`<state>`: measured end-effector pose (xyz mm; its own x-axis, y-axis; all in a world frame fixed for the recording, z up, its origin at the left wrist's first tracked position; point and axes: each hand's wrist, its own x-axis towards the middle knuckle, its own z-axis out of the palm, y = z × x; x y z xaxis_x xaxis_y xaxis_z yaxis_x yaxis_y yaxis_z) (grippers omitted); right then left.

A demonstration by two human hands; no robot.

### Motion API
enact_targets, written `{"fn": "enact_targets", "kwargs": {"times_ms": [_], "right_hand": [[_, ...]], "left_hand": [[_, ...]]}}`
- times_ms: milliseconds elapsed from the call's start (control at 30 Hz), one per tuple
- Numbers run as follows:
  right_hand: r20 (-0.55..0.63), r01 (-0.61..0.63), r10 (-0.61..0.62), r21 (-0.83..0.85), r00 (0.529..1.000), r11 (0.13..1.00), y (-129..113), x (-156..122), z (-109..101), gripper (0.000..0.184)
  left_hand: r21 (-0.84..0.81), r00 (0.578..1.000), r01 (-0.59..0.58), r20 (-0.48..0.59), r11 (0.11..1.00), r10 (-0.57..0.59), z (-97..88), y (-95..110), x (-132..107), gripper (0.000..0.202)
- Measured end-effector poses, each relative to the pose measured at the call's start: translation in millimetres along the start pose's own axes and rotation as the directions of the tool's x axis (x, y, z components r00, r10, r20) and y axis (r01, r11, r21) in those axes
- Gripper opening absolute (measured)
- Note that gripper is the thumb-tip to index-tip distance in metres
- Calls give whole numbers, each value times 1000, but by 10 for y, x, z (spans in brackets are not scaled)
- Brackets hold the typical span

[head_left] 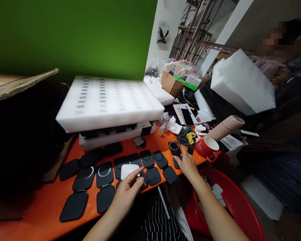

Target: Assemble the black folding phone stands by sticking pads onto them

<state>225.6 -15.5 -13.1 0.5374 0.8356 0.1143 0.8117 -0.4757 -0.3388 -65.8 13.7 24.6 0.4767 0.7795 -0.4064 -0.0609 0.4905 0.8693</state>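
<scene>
Several black folding pads (pixel 104 174) lie in rows on the orange table (pixel 47 214). My left hand (pixel 127 193) pinches a white square sheet (pixel 128 170) over one of the middle pads, fingers closed on its edge. My right hand (pixel 187 164) rests palm down with fingers spread on a black pad (pixel 176 163) near the table's right edge, just below a small black ribbed ring (pixel 174 148).
Stacked white foam trays (pixel 107 103) sit behind the pads. A red mug (pixel 207 147), a pink tube (pixel 225 128), grey and yellow gloves (pixel 187 136) and clutter fill the right. A red bin (pixel 230 201) stands below. Another person is at the far right.
</scene>
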Motion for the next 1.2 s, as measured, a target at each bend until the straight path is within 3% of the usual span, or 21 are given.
{"fn": "enact_targets", "kwargs": {"times_ms": [133,200,267,333,433,533,667,833,967,1067,1200], "right_hand": [[-15,-163,179,341,984,926,-45,34,64,68],[-18,-204,260,567,965,798,-159,-4,52,73],[6,-199,300,761,954,617,-376,-141,30,78],[63,-188,276,872,959,452,-681,-378,13,78],[163,-183,85,916,983,357,-1151,-788,-3,65],[123,-98,-43,924,992,370,-1421,-1000,-52,47],[43,4,-104,909,994,417,-1454,-860,-207,29],[201,-113,-175,904,964,413,-1494,-675,-351,25],[355,-211,-289,878,889,430,-1635,-747,-336,28],[394,-199,-353,855,849,478,-1705,-800,-298,26],[396,-165,-371,838,840,520,-1717,-818,-250,23]], "left_hand": [[35,999,28,19,999,-29,75,-36,-9,66],[30,996,75,48,997,-77,105,-81,5,65],[-21,992,102,81,995,-100,136,-129,29,67],[-120,991,91,111,989,-78,164,-160,54,73],[-278,989,59,150,959,-17,174,-146,56,72],[-321,990,63,139,945,-19,117,-69,-4,60],[-352,995,42,100,935,-7,-17,29,-118,50],[-282,997,67,57,957,-53,-125,63,-204,44],[-228,996,73,63,971,-60,-156,66,-230,46],[-213,996,79,53,974,-69,-166,61,-231,48],[-189,995,93,40,978,-87,-171,46,-229,49]]}}
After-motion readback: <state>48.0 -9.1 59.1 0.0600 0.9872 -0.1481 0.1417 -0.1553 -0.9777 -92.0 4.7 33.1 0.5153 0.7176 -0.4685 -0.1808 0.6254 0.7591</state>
